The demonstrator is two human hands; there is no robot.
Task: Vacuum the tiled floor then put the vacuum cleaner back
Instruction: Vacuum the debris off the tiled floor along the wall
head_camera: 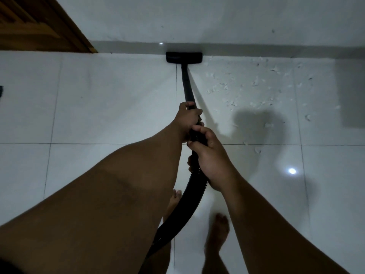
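**Both hands on the wand, debris off to the right**

Both hands were wrapped around the vacuum's black tube near the middle of the frame. The left hand (187, 115) sat farther up, fingers curled round the lower end of the rigid wand (186, 84). The right hand (209, 155) was closed on the ribbed hose (189, 198) just below it, the two hands almost touching. Neither hand was spread; both were clenched tight on the tube.

From the hands the wand ran almost straight up the frame, its long axis nearly vertical and leaning slightly left toward the top. It ended at the floor head (184, 57), which lay crosswise in the upper centre, pressed against the grey skirting (276, 50) at the foot of the wall. The left hand was the nearer one to the head. Behind the hands the hose curved down and left, passing between the person's bare feet (216, 234) at the bottom of the frame.

The scattered white scraps (256, 82) lay on the tiled floor (98, 95) to the right of the wand, in the upper right, well apart from the head. Tiles left of the wand looked clean. Judging by this, the next stroke would have called for drawing the head back and swinging it rightward into that patch. A wooden door (39, 22) filled the upper left corner. The vacuum body was out of view.
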